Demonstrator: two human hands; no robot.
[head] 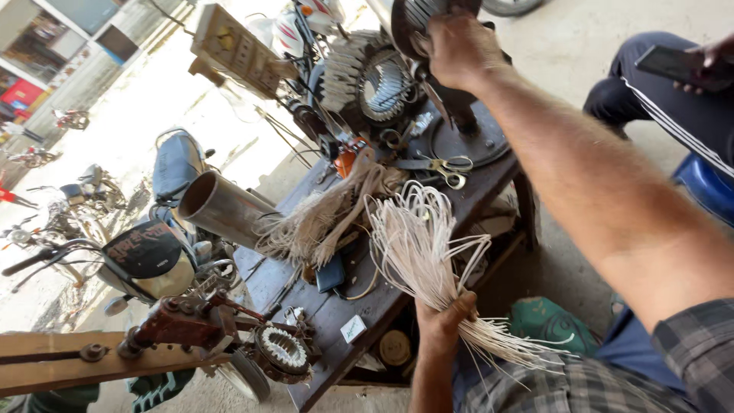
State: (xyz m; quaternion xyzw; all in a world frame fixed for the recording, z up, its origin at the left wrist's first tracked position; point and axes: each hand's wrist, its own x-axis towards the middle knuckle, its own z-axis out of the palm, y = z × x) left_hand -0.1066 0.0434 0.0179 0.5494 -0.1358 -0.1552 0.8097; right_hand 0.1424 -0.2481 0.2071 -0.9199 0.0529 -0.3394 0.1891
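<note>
At the lower middle of the frame, the left hand (445,320) is wrapping its fingers tightly around a thick bundle of pale, thin sleeving strands (417,245), which is fanning upward over the dark wooden workbench (359,302) and trailing down to the right across the checked shirt. At the top centre, the right hand (457,47) is closing over the rim of a round grey metal motor housing (409,19); whether its fingers are pinching anything smaller cannot be told. Just left of it, a ring-shaped motor stator with white sleeved windings (367,80) is standing on the bench, with yellow-handled scissors (447,170) lying below it. A grey metal tube (222,206) is lying on its side at the bench's left edge, its open mouth showing nothing inside. Another person's leg in dark trousers (673,107) is showing at the upper right, that person's hand holding a phone (677,65).
</note>
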